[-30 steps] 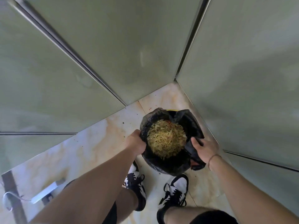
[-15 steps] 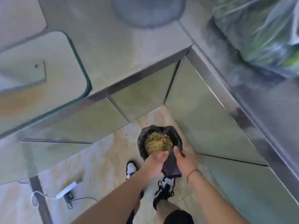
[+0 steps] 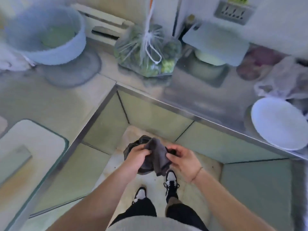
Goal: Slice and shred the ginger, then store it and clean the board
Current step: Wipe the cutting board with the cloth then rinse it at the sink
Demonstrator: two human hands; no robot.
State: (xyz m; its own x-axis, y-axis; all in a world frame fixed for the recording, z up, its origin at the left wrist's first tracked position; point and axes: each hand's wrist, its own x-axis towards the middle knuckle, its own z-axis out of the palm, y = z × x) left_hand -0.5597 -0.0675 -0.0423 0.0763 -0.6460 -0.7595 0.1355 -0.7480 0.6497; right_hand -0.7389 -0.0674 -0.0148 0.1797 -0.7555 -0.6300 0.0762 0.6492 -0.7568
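The L-shaped steel surface (image 3: 175, 90) is taken as the landmark. On its left wing the cutting board (image 3: 28, 157) is seen lying flat; no ginger can be made out on it. At the back-left a grey basin (image 3: 50, 35) is set, a bag of greens (image 3: 146, 52) in the corner, a white plate (image 3: 280, 124) on the right wing. Below the inner corner, on the floor, a black-lined bin (image 3: 133, 147) is partly hidden. Above it a dark cloth (image 3: 158, 155) is gripped by the left hand (image 3: 136, 155) and pinched by the right hand's (image 3: 181, 157) fingers, curled round it. If either grip slackens, the cloth could be dropped into the bin and soiled before the board is wiped.
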